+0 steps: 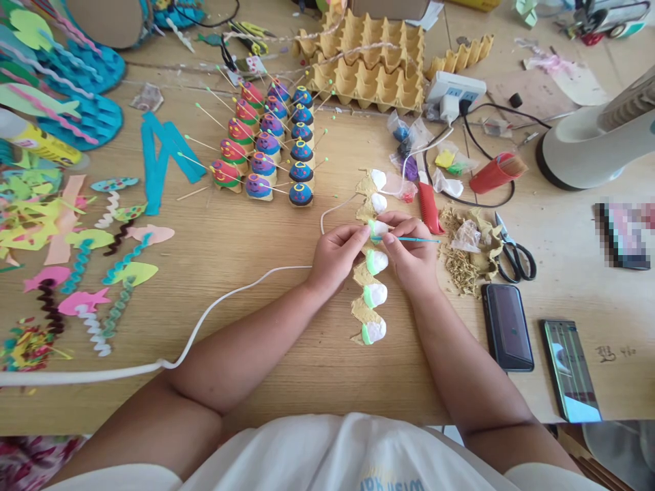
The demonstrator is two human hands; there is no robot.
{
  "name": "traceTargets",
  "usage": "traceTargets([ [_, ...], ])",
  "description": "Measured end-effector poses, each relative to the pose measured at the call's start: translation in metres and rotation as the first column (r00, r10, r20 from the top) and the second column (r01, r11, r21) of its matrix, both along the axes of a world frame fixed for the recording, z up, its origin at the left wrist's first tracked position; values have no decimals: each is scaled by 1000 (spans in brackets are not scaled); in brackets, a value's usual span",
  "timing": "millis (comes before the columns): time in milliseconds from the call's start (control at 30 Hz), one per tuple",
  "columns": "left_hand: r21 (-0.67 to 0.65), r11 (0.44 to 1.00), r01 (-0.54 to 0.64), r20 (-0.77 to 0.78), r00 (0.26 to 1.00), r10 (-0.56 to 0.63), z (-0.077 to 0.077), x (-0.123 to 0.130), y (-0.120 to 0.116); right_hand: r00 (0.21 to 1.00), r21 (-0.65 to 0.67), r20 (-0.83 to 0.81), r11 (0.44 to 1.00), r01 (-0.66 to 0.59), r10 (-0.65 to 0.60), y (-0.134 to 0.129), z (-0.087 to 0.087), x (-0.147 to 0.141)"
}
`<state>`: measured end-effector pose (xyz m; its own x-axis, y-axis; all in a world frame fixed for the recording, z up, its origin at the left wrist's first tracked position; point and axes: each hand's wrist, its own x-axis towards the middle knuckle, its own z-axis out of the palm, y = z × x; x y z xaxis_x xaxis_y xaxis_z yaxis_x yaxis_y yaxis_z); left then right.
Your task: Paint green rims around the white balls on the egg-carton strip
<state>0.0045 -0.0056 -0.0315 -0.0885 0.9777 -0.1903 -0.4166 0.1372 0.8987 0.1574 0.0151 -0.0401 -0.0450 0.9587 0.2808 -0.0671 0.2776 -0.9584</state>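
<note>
Strip of egg-carton cups (372, 273) lies on the counter (286, 382) dead centre, running 6 to 12 o'clock. Nearest three cups are white with green bands; far two look plain white.

Your left hand (335, 256) has its fingers pinched on the middle cup (377, 228) from the 9 o'clock side. Keep that pinch low on the cardboard, off the wet paint.

Your right hand (409, 256) has its fingers closed around a thin teal brush (417, 239), handle pointing to 3 o'clock, tip at the cup. Rest the heel of that hand on the counter, it steadies the line. Turn the strip with the left, not the brush.

White cord (225, 300) runs in from 8 o'clock and passes under your left wrist; don't let it drag the strip.

Two phones (506, 326) sit at 4 o'clock, scissors (514, 252) at 3 o'clock beside paper scraps (463, 252). Keep drips clear.

Finished painted cups with sticks (269, 146) stand at 11 o'clock, egg trays (373, 61) at 12.
</note>
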Motion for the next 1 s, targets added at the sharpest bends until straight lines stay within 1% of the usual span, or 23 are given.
traceTargets([
  [133, 6, 1000, 1, -12, 1000, -1, -1, -1, 0, 1000, -4, -10, 1000, -5, 5, 0, -1, 0],
  [433, 73, 997, 10, -83, 997, -4, -3, -3, -2, 999, 5, -48, 1000, -19, 20, 1, -6, 0],
  [533, 94, 996, 14, -118, 993, -3, -3, -4, -2, 999, 0, -35, 1000, -3, 3, 1, -5, 0],
  [700, 76, 997, 31, -59, 998, -27, -5, -2, -2, 999, -12, -44, 1000, 9, -9, 0, -1, -2],
  [800, 58, 998, 26, -46, 999, -23, -4, -2, -3, 1000, -19, -26, 1000, 10, -10, 0, -2, -1],
  [1000, 140, 990, 10, -195, 981, 18, 3, -5, -4, 998, -15, -56, 1000, 11, -11, 0, -5, -1],
])
